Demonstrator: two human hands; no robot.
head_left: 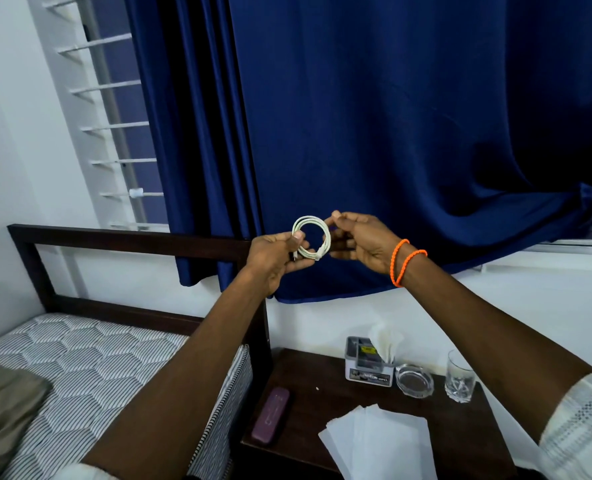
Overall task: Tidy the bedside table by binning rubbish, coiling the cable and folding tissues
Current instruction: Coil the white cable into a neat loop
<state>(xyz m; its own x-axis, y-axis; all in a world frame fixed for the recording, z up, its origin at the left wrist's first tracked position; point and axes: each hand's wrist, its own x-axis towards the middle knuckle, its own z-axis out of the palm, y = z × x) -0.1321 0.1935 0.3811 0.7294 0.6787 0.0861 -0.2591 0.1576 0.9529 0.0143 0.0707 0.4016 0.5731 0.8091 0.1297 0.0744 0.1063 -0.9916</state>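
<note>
One head-worn wide-angle view looks forward and slightly down, close to the dark wooden bedside table [322, 403] at lower right, facing the deep blue fabric curtain [391, 116] across the upper frame.

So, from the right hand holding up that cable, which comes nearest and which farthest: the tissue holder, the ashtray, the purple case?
Judged across the head view:
1. Tissue holder, at the table's back, almost straight below the right hand.
2. Glass ashtray, just right of the holder; close to call with it.
3. Purple case, front left by the bed, farthest.
</note>
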